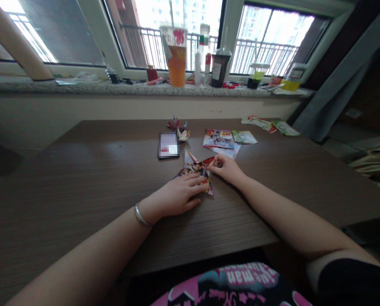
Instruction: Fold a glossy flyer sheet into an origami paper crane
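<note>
A colourful printed sheet of paper (190, 168), partly folded with pointed corners, lies on the table before me. My left hand (183, 192) rests flat over its lower left part, fingers stretched out. At its upper right, my right hand (225, 168) pinches a folded flap between thumb and fingers. The fingers cover some of the folds. Just beyond the paper lies a phone (168, 145) with its screen lit and blurred. Behind the phone are small folded paper figures (182, 134), one pale and one dark red.
Printed leaflets (219, 139) lie beyond my right hand on the brown table (97, 178). More leaflets (262, 123) are at the far right. A granite windowsill (129, 88) bears a tall orange drink cup (177, 63), bottles (202, 59), a dark cup (220, 68) and other small items.
</note>
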